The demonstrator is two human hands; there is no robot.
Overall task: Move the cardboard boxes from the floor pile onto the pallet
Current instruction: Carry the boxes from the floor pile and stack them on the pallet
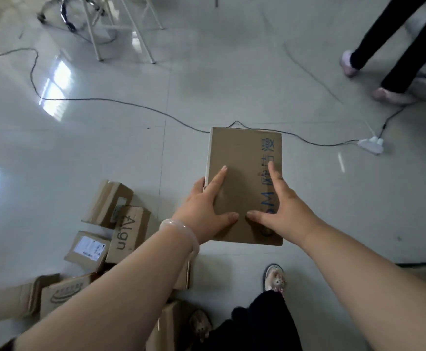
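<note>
Box [242, 158] dead ahead, long axis pointing away; left hand [204, 209] grips its left edge, right hand [283, 211] on top, grip unclear.

A glossy pale tiled floor [207, 84] fills the frame. A thin dark cable [105, 100] snakes from the left edge across the middle to a white power strip [370, 144] at right. White furniture legs [95, 34] and a wheeled chair base [65, 13] stand at upper left. At upper right, another person's black-trousered legs [394, 41] end in pink slippers [399, 93]. At bottom centre sits a plush animal slipper [275, 278].
</note>
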